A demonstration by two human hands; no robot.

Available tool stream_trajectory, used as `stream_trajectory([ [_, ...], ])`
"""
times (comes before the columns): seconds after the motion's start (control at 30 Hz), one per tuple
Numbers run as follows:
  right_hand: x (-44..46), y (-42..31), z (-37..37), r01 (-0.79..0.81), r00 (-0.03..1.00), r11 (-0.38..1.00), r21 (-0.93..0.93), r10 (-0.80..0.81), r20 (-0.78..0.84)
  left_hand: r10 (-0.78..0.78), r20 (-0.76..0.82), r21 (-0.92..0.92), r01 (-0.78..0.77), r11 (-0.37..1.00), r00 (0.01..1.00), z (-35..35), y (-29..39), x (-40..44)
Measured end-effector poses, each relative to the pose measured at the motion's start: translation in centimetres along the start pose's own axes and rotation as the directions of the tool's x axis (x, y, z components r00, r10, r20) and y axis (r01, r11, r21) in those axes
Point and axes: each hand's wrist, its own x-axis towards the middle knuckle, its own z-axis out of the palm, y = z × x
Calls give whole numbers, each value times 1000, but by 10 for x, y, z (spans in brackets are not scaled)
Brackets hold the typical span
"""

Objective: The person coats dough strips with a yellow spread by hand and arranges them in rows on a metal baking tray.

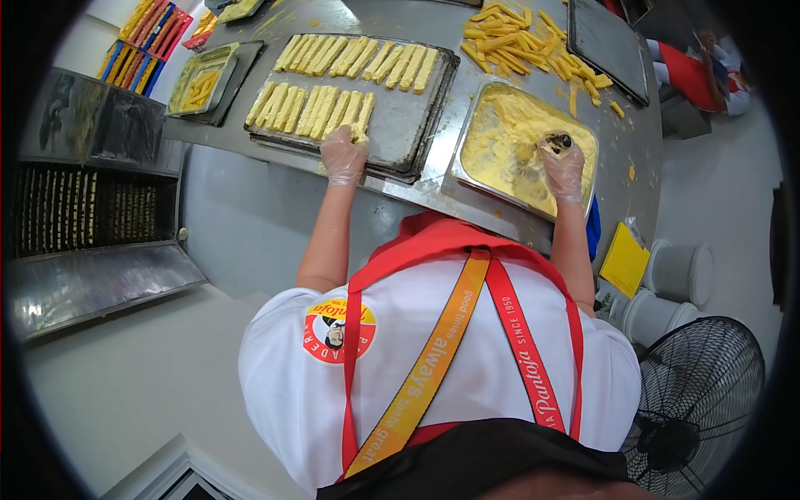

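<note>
My left hand point(343, 157), in a clear plastic glove, is at the near edge of a dark baking tray point(398, 137). Its fingers are closed on the near end of a yellow coated stick point(363, 118), last in the nearer row. Two rows of similar coated sticks point(358, 57) lie on that tray. Over a rectangular metal pan point(460, 167) of yellow creamy coating point(504, 121) is my gloved right hand point(562, 171). It is closed around a small dark object point(559, 142), whose kind I cannot make out.
Loose plain yellow sticks point(508, 37) are heaped beyond the pan. A dark tray point(604, 42) lies at the right, and a smaller pan point(200, 79) at the left. A rack point(83, 204) stands left; white buckets point(677, 271) and a fan point(692, 408) stand right. Another person point(700, 75) is at upper right.
</note>
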Motion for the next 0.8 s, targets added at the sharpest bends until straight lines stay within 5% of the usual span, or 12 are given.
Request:
stream_trajectory([
  [0.07, 0, -19, 7, 42, 998, 998, -56, -40, 38, -95, 159, 65, 85, 994, 983, -14, 9, 1],
  [0.17, -8, -50, 18, 162, 977, 982, -101, -145, 156, -84, 137, 113, 68, 991, 987, -12, 0, -2],
  [0.2, -11, -58, 24, 228, 962, 960, -165, -195, 193, -155, 239, 146, 122, 982, 959, -24, 7, 3],
  [0.3, -23, -76, 44, 427, 878, 818, -386, -274, 391, 11, 43, 144, -17, 989, 999, -36, 6, 0],
  [0.4, -29, -81, 70, 505, 779, 808, -304, -275, 563, 19, -3, 42, -19, 999, 1000, -55, 31, 16],
  [0.5, -11, -86, 70, 455, 598, 877, -153, -174, 782, 180, 135, -193, -153, 969, 974, -18, 43, 34],
  [0.57, 16, -89, 56, 210, 468, 951, -229, 108, 877, 222, 216, -273, -159, 949, 951, 23, 49, 41],
  [0.63, 39, -79, 39, 72, 594, 996, -54, 1, 804, 237, 265, -346, -137, 928, 935, 55, 56, 46],
  [0.7, 86, -71, 30, 50, 617, 995, -84, 35, 786, 221, 286, -406, -91, 909, 933, 77, 62, 49],
  [0.8, 166, -39, 46, 161, 818, 883, -441, 130, 560, 155, 235, -326, -73, 943, 960, 93, 66, 40],
])
